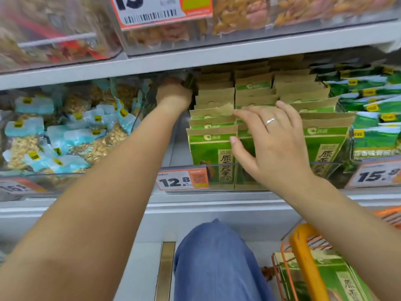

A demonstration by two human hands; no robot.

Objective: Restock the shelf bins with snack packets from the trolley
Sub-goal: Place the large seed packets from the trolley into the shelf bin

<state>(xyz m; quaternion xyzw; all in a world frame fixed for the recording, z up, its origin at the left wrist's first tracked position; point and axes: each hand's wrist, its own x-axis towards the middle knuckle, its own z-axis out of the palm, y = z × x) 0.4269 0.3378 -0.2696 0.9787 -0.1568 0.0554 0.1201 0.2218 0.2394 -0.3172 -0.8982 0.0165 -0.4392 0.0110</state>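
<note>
- Green and tan snack packets (211,148) stand upright in three close rows inside a clear shelf bin (219,165) on the middle shelf, each row running from front to back.
- The right hand (275,144), with a ring on one finger, lies over the middle row with its fingers (243,115) straight and spread; the fingertips touch the tan top edges of packets in the left and middle rows, and the thumb rests against the front packet of the left row. It grips nothing.
- The left hand (173,94) reaches deep along the left side of the bin, at the back of the left row. Its fingers curl around something dark at the back, but blur and shadow hide whether it is a packet.
- A price tag (182,180) reading 12.8 is fixed to the front of the bin.
- An orange trolley (303,257) sits at lower right, below the shelf, with more green packets (325,276) of the same kind lying in it.
- To the left is a bin of pale blue nut packs (54,135); to the right is a bin of green pouches (373,105) with yellow labels.
- The shelf above carries clear bins of loose-looking snacks (238,14).
- A knee in blue fabric (214,257) shows at the bottom centre.
</note>
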